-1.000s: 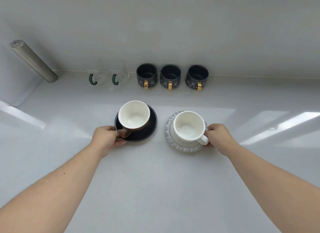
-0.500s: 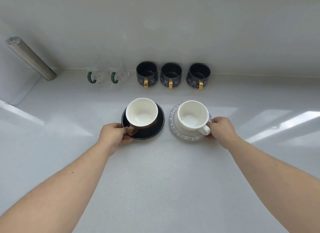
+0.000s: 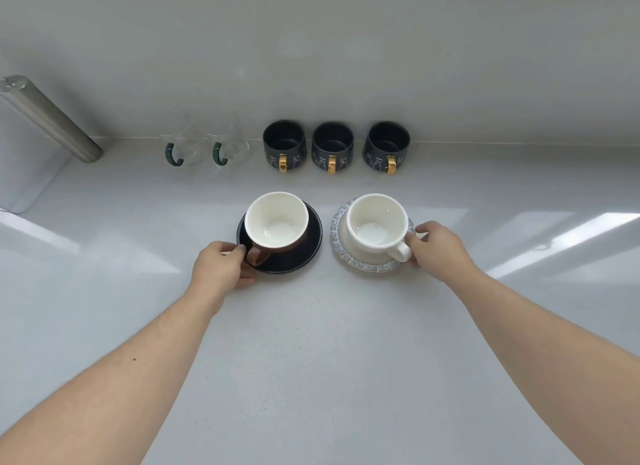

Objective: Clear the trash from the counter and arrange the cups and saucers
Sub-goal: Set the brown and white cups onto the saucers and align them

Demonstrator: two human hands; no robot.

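A brown cup with a white inside stands on a black saucer at the counter's middle. My left hand grips the saucer's near left rim, right by the cup's handle. Beside it on the right, a white cup stands on a grey-rimmed saucer. My right hand holds that saucer's right edge, fingers against the cup's handle. Both cups are empty and upright. Both saucers rest on the counter.
Along the back wall stand two clear glass cups with green handles and three dark cups with gold handles. A steel cylinder leans at the far left. White counter stretches toward me between my forearms.
Both saucers with their cups have slid away from me, toward the row of cups at the back, and they sit closer together than a second ago. My hands kept their hold.
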